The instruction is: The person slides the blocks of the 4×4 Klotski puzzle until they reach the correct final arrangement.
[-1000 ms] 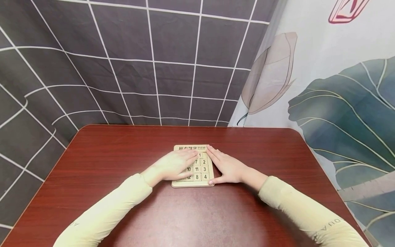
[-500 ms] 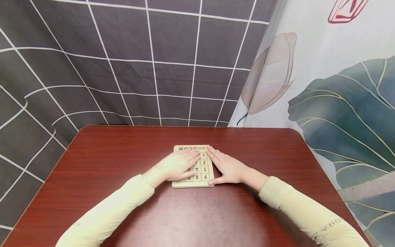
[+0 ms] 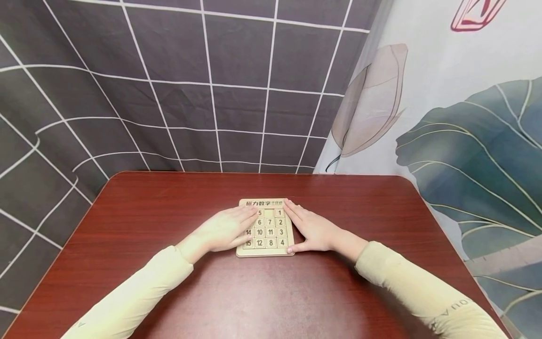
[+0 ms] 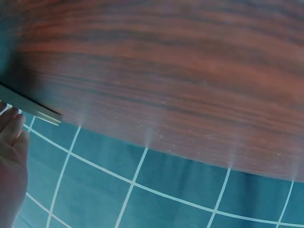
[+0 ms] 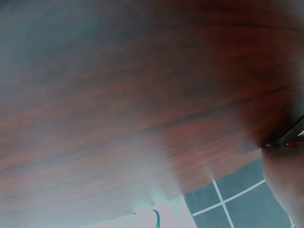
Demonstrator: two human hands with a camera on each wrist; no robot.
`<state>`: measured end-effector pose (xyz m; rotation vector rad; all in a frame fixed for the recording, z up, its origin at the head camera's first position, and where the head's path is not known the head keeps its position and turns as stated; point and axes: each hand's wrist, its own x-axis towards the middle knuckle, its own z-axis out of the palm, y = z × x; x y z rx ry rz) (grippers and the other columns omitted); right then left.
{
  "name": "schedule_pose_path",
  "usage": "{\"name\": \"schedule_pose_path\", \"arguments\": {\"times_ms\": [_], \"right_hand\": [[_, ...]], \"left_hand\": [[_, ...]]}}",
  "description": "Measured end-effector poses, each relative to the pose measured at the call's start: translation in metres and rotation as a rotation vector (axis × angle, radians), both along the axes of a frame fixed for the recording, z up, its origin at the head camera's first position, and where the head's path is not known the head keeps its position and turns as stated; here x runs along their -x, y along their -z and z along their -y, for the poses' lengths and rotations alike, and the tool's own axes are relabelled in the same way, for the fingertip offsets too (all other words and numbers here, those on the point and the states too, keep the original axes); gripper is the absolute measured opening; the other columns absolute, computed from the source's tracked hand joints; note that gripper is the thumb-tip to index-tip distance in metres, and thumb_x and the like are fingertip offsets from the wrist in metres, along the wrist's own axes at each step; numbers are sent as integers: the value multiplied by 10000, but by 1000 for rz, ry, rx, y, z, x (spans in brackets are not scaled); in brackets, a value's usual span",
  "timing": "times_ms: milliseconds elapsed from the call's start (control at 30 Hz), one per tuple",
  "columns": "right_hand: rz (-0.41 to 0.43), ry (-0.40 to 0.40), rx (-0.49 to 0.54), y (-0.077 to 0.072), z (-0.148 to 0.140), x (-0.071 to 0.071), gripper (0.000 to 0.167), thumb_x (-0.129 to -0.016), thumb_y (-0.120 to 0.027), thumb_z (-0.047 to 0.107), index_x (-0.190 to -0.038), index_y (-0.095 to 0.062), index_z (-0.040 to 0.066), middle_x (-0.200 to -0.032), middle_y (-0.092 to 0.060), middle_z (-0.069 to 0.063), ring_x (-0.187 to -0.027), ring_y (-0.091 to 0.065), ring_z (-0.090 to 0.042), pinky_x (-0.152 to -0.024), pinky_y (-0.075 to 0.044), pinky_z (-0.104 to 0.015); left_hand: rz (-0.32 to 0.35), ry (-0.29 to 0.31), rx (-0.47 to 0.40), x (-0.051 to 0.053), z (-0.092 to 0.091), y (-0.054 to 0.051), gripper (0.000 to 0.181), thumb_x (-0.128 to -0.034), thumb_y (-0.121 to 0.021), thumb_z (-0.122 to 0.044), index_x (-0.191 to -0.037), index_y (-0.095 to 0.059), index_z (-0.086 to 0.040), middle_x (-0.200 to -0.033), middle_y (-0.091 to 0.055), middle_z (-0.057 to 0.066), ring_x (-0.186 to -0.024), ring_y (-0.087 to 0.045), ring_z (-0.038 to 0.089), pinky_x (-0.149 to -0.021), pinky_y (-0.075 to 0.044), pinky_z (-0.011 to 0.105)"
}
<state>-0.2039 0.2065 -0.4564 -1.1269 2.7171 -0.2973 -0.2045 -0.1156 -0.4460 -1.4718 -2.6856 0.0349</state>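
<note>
A pale wooden number sliding puzzle (image 3: 264, 253) lies flat on the table in the head view. Its top row shows the 1 tile (image 3: 279, 213) at the right end, a vacant slot beside it, then the 5 tile (image 3: 260, 213). My left hand (image 3: 224, 229) rests over the puzzle's left side with straight fingers and covers part of the leftmost column. Along the right edge lies my right hand (image 3: 317, 230), its straight fingers at the upper corner and its thumb at the lower one. In both wrist views only part of each hand and the board's edge shows.
The puzzle sits on a reddish-brown wooden table (image 3: 271, 296) with rounded far corners. Behind it hangs a dark grey curtain (image 3: 237, 108) with a white grid. A pale curtain (image 3: 423, 155) with leaf prints hangs at the right.
The 1 tile has slid right into the top right corner. My left hand has then drawn back left, uncovering the vacant slot and more tiles. My right hand stays in place.
</note>
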Motion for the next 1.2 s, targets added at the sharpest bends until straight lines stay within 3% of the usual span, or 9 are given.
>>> {"name": "schedule_pose_path", "arguments": {"times_ms": [667,900,1200], "right_hand": [[-7,-9,-5,-2,1,1,1199,-898,-727,656,-1674,-153,-56,-1781,-87,-228,-1631,-237,-411,-1322,-308,-545],[-10,-10,-11,-3,1,0,1198,-898,-730,650,-1672,-155,-60,-1777,-96,-239,-1637,-225,-404,-1326,-302,-541],[-18,-10,-17,-2,1,0,1200,-897,-730,655,-1673,-155,-57,-1777,-95,-238,-1637,-227,-399,-1329,-297,-536]], "left_hand": [[10,33,16,7,-26,-3,643,-1084,-537,-449,-1534,-529,10,-1617,-517,180,-1518,-499,307,-1293,-392,432],[38,5,10,8,-12,3,679,-1088,-516,-491,-1588,-475,-34,-1661,-471,134,-1551,-458,273,-1309,-367,416],[-17,-16,-39,0,18,3,633,-1058,-595,-424,-1517,-553,11,-1600,-541,172,-1504,-518,304,-1289,-395,438]]}}
